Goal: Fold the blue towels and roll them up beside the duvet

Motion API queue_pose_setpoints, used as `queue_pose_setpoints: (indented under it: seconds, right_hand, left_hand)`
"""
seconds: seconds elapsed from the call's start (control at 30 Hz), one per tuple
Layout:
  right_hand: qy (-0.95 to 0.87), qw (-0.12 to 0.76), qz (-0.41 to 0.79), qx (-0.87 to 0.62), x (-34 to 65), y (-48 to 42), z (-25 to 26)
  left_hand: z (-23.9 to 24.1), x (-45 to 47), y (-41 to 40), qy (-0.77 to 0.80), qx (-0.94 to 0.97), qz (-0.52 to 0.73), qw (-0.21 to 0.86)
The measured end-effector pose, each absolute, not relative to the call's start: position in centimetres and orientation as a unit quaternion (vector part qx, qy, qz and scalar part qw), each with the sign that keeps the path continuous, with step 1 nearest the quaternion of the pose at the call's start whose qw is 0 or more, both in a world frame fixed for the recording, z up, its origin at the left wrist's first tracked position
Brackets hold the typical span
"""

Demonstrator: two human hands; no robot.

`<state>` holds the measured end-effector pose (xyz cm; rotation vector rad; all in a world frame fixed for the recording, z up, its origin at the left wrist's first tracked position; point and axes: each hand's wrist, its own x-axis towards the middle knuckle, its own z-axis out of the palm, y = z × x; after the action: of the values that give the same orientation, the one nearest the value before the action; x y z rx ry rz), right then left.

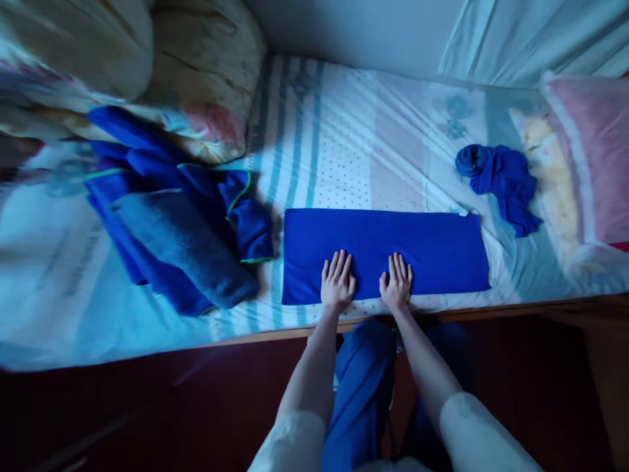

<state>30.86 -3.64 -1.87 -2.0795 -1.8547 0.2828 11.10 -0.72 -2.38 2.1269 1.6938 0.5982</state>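
A blue cloth, perhaps a towel (432, 252), lies flat as a long rectangle along the front of the bed. My left hand (337, 280) rests on its lower left part, palm down with the fingers stretched out. Further right, my right hand (397, 282) presses flat on the same cloth, fingers spread. A small white tag shows at the cloth's far right edge. To the left is a heap of blue cloths (147, 157) with green edging, topped by a folded grey-blue cloth (187, 246). Bunched up on the right is another blue cloth (506, 180).
The bed (344, 144) has a patterned white and teal sheet, and its wooden edge runs before my legs. Bulky bedding (206, 72) is piled at the back left. A pink pillow (597, 157) lies at the right, with a pale curtain (531, 39) behind.
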Motion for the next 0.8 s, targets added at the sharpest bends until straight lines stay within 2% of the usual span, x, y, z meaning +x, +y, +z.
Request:
queue_pose_setpoints:
  seconds: [0.23, 0.4, 0.6, 0.8]
  right_hand:
    - [-0.669, 0.178, 0.151, -0.706, 26.4, -1.4, -0.1]
    - [-0.762, 0.124, 0.208, -0.601, 24.7, 2.8, 0.7]
    - [-0.777, 0.039, 0.167, -0.605, 35.6, 5.6, 0.9]
    - [-0.726, 0.019, 0.100, -0.680, 45.9, 7.0, 0.6]
  left_hand:
    - [-3.2, 11.0, -0.8, 0.595, 0.741, 0.247, 0.187]
    - [-3.6, 10.7, -0.8, 0.589, 0.734, 0.262, 0.212]
    - [-2.9, 11.0, -0.8, 0.592, 0.722, 0.284, 0.219]
    - [-3.0, 11.1, -0.9, 0.598, 0.713, 0.285, 0.230]
